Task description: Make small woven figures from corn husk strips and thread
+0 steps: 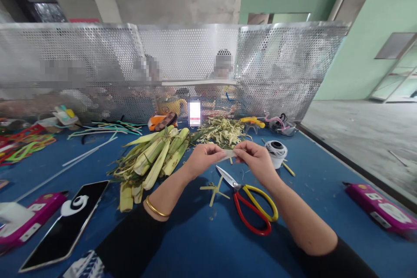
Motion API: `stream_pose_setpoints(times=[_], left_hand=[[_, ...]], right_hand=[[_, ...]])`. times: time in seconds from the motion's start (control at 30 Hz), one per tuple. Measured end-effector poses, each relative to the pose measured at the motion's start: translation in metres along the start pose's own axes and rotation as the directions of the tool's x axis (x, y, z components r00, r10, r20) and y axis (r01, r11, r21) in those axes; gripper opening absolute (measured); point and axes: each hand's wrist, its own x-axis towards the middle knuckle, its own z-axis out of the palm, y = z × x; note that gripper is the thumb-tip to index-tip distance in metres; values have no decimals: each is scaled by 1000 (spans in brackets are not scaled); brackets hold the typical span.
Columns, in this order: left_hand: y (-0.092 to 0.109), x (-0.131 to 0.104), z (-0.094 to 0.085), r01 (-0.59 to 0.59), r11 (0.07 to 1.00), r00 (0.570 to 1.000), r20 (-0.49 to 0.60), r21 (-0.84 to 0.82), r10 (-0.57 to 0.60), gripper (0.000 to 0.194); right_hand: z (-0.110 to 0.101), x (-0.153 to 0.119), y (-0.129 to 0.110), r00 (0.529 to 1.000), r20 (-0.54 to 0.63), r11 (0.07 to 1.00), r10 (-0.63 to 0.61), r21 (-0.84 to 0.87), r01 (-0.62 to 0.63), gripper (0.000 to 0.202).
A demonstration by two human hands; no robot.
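Note:
Between my two hands stretches a short, pale, flat strip (230, 153), perhaps a piece of husk. My left hand (206, 157) pinches its left end with thumb and forefinger. Its right end sits in the closed fingertips of my right hand (254, 155). Below them on the blue table lie large scissors (243, 191), blades apart, with one red and one yellow handle. A small cross of pale strips (215, 189) rests left of the scissors. Left of my hands is a pile of green corn husks (154, 156).
Behind my hands lies a heap of husk scraps (223, 130). A roll of white string (276, 152) stands at the right. A phone (70, 221) lies at left, and purple power strips (382, 208) flank the table. A perforated metal screen (189, 52) closes the back; people sit beyond it.

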Motion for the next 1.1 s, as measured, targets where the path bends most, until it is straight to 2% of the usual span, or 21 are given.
stream_pose_setpoints(times=[0.2,0.37,0.67,0.73,0.77,0.83,0.9,0.97,1.0,1.1], left_hand=[[3,-6,-13,155,985,987,21,69,-157,25],[-1,-10,-21,272,962,962,20,-7,-272,23],[0,-12,-20,319,947,946,79,-41,-315,20],[0,-12,-19,328,941,944,52,-78,-325,19],[0,-11,-18,338,935,941,25,-111,-337,19],[1,-11,-15,358,915,928,-34,-188,-370,18],[3,-12,-12,370,894,916,-62,-252,-396,18],[6,-14,-7,372,883,916,-42,-287,-399,21],[7,-15,-4,369,881,919,-22,-297,-393,23],[10,-18,2,365,877,928,43,-313,-371,29]], right_hand=[[-5,6,7,991,-115,998,62,5,-62,18],[-16,12,15,972,-224,995,69,-55,-83,22],[-27,15,21,931,-358,953,-69,-301,-45,19],[-28,14,19,918,-368,908,-149,-419,-20,22],[-27,13,16,903,-358,862,-236,-506,25,24],[-25,9,9,850,-252,708,-463,-682,184,28],[-18,3,1,776,-33,518,-629,-763,387,27],[-8,-4,-5,717,196,372,-669,-747,551,20],[-2,-7,-6,697,281,312,-659,-742,594,18],[12,-13,-4,672,385,204,-632,-755,624,14]])
